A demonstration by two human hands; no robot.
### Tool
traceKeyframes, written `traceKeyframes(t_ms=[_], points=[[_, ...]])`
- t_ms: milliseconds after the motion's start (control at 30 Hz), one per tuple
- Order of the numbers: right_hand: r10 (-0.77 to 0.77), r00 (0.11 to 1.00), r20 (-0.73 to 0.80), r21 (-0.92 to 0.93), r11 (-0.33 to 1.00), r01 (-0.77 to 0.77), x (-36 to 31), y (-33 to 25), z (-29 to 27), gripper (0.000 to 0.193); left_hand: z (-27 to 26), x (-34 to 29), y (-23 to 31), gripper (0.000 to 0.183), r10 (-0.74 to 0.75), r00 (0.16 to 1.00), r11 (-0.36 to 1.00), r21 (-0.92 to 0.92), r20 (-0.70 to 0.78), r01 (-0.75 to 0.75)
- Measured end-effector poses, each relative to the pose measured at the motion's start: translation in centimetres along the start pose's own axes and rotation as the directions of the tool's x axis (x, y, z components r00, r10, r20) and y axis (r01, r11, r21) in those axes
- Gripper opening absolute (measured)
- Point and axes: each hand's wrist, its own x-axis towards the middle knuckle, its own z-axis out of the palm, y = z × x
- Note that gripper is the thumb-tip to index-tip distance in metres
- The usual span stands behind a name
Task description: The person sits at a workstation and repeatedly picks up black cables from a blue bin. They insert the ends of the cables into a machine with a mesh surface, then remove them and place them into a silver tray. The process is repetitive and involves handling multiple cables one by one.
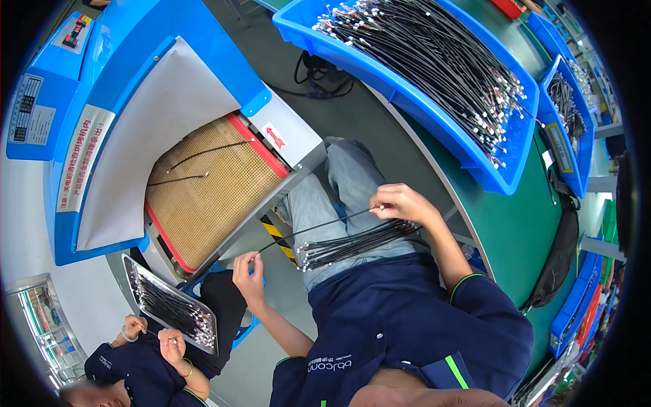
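Note:
A single thin black cable with a small white connector stretches between my two hands above my lap. My left hand is closed in a pinch on its left end, beside the conveyor's near edge. At the other end, the fingertips of my right hand pinch it close to the connector. Below it, a bundle of similar black cables with white ends lies across my thighs. Two loose black cables rest apart from each other on the tan mesh conveyor belt of a blue machine.
A large blue bin heaped with black cables stands on the green table at right, beside a smaller blue bin. At lower left, a co-worker's hands are near a metal tray of cables. A pale curtain hangs over the belt.

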Motion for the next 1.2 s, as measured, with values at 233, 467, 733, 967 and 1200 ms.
traceKeyframes(t_ms=[233, 467, 733, 967, 1200], points=[[-0.077, 0.996, -0.034, -0.081, 0.994, 0.074, 0.5, 0.3, 0.3, 0.009, -0.2, 0.9, -0.4, 0.012, 0.026, 1.000, 1.000, 0.012, -0.013, -0.026], [-0.182, 0.974, -0.134, -0.187, 0.970, 0.155, 3.5, 0.0, 2.3, 0.009, -0.8, 5.5, -3.2, 0.008, 0.017, 1.000, 1.000, 0.012, -0.009, -0.017], [-0.176, 0.936, -0.305, -0.176, 0.976, 0.126, 9.3, 0.0, 7.6, 0.013, -1.9, 13.0, -8.3, 0.010, 0.059, 0.997, 0.997, 0.056, -0.045, -0.057], [-0.215, 0.907, -0.363, -0.241, 0.961, 0.132, 13.9, 0.3, 10.5, 0.012, -2.2, 17.2, -12.4, 0.011, 0.058, 0.994, 0.997, 0.056, -0.089, -0.053], [-0.182, 0.906, -0.382, -0.319, 0.946, 0.056, 15.9, 0.6, 12.0, 0.014, -1.5, 18.1, -14.6, 0.013, 0.013, 0.995, 0.996, 0.085, -0.103, -0.005]])
